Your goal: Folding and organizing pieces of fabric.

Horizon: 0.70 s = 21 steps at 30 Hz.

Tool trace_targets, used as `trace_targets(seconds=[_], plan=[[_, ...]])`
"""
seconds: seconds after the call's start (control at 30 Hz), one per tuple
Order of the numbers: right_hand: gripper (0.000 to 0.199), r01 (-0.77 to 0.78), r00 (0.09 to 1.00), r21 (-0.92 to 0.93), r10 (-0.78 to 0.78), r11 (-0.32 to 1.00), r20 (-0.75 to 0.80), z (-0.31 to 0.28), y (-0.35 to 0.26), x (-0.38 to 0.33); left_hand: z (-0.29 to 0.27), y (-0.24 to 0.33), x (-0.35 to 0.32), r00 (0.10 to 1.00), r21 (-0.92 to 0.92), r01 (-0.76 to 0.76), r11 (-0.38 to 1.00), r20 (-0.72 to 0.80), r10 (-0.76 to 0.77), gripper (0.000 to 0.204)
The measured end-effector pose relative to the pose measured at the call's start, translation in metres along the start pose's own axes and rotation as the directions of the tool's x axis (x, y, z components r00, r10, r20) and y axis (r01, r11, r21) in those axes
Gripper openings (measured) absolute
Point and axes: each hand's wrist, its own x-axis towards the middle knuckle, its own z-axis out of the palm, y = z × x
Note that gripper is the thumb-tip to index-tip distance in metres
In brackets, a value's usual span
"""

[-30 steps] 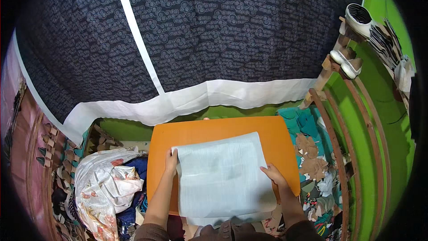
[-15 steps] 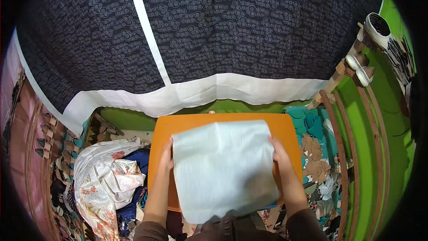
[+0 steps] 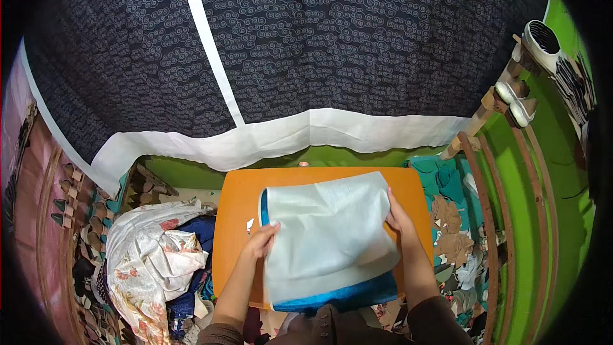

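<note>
Between my hands is a folded piece of fabric [image 3: 329,230], pale silvery grey on top, with bright blue showing along its left and near edges. It lies over the orange table [image 3: 239,182], its near edge reaching my body. My left hand [image 3: 263,241] pinches the fabric's left edge about midway down. At the far right corner my right hand [image 3: 397,212] grips the other side, fingers partly hidden behind the cloth. A small white scrap [image 3: 249,225] rests on the table left of the fabric.
A dark patterned curtain [image 3: 351,45] with a white border hangs ahead. Floral white cloth [image 3: 147,262] is heaped on the left. Brown and teal scraps [image 3: 450,217] lie to the right, by a wooden rack [image 3: 504,217] along the green wall. White shoes [image 3: 516,102] sit up there.
The fabric's left side has shifted right and my left hand has come nearer to me with it. Blue now shows at its edges. The white scrap has come into view.
</note>
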Motion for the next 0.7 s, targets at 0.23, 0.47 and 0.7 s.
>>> trace_targets(seconds=[0.23, 0.47, 0.7], plan=[[0.045, -0.333, 0.851, -0.254, 0.406, 0.908, 0.334, -0.031, 0.039, -0.041, -0.022, -0.007, 0.003, 0.965, -0.217, -0.200, 0.956, -0.214, 0.153, 0.032], [0.040, 0.204, 0.955, 0.250, -0.249, 0.946, 0.161, 0.024, 0.041, -0.013, 0.009, 0.023, 0.071, 0.931, -0.483, -0.347, 0.804, -0.077, 0.355, 0.035], [0.037, 0.296, 0.944, 0.460, -0.330, 0.837, -0.008, 0.026, -0.004, 0.029, 0.028, 0.016, 0.075, 0.888, -0.195, -0.447, 0.873, -0.217, 0.406, 0.063]])
